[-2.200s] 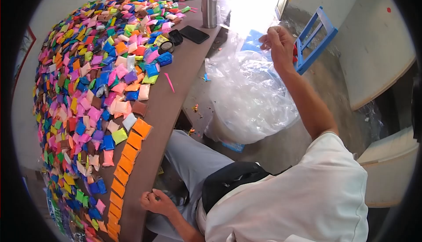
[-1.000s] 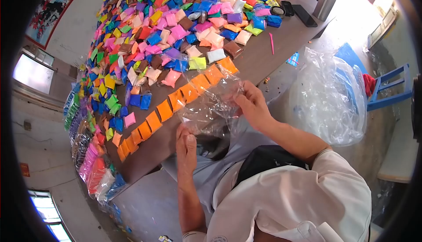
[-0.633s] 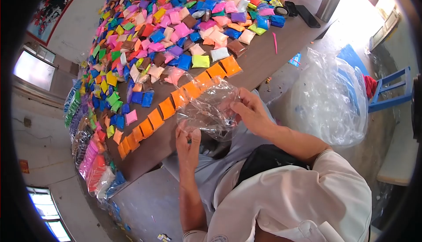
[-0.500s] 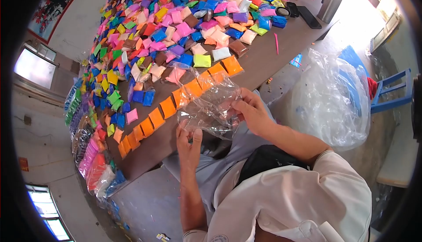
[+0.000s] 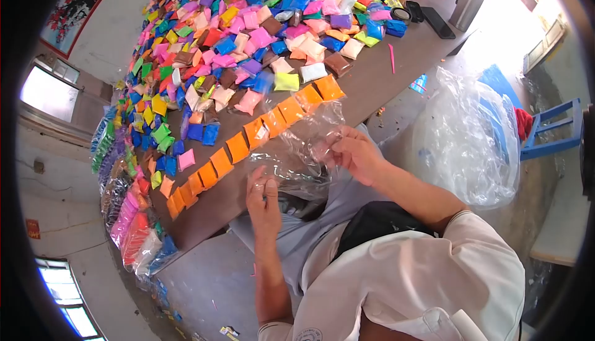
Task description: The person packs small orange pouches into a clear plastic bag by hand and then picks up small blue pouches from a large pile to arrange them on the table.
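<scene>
Two grips are clenched: the left hand (image 5: 263, 195) and right hand (image 5: 354, 155) pinch a clear bag (image 5: 296, 154) by its edges beside the counter (image 5: 372, 84). It seems light, limp and slippery, and is best held at the edges.

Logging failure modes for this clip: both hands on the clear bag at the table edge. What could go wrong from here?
1. The clear plastic bag is crumpled and pinched only by fingertips of the left hand and right hand; it may slip or tear.
2. In view it overlaps the row of orange packets near the table edge; a tug might sweep some off.
</scene>
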The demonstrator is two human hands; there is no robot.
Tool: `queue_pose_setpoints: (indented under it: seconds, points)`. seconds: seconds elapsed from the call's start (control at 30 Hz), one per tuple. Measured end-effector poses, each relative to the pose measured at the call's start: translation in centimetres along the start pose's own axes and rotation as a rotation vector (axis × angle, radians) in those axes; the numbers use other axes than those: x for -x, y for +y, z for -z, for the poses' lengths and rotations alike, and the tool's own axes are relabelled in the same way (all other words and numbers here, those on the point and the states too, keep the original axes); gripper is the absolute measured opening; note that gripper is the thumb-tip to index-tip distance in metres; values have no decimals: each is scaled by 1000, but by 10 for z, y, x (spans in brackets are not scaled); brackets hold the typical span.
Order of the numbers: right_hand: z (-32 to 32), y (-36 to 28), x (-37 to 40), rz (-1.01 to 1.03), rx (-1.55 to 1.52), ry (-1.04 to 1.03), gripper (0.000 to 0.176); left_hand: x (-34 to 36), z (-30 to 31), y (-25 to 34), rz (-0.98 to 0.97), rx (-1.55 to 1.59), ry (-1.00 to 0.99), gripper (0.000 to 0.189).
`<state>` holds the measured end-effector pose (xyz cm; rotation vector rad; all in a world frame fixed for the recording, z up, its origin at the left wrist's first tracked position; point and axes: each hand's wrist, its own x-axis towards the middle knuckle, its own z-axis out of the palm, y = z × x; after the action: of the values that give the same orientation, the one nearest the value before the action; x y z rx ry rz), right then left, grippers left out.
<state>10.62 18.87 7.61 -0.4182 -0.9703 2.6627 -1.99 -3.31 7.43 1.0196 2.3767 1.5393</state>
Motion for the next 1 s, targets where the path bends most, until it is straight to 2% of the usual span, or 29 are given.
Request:
queue_pose_setpoints:
  seconds: [0.1, 0.2, 0.3, 0.4, 0.5, 0.6, 0.7, 0.8, 0.9, 1.0]
  points:
    - [14, -5, -1, 22, 97, 38, 15, 1, 8, 15, 64, 68, 11, 32]
    - [16, -1, 4, 0, 111, 139, 15, 1, 14, 22, 4, 20, 12, 38]
    - [28, 1, 1, -109, 266, 40, 19, 1, 17, 26, -16, 11, 36, 38]
    - [26, -5, 1, -63, 415, 58, 30, -1, 20, 31, -90, -42, 25, 38]
    - [44, -13, -9, 264, 492, -61, 40, 2, 19, 37, -87, -43, -23, 38]
    - [22, -54, -4, 321, 504, 76, 51, 5, 21, 38, -64, -98, -122, 38]
    - [12, -72, 2, 351, 681, 254, 57, 9, 12, 38, -73, -50, -31, 39]
    - [-1, -83, 10, 369, 1347, 262, 64, 10, 13, 45, -25, -67, -62, 40]
    - [18, -90, -7, 76, 1370, 96, 72, 11, 14, 49, -34, -92, -58, 39]
    - [10, -86, 2, 232, 1236, 193, 72, 11, 19, 45, -81, -129, -42, 38]
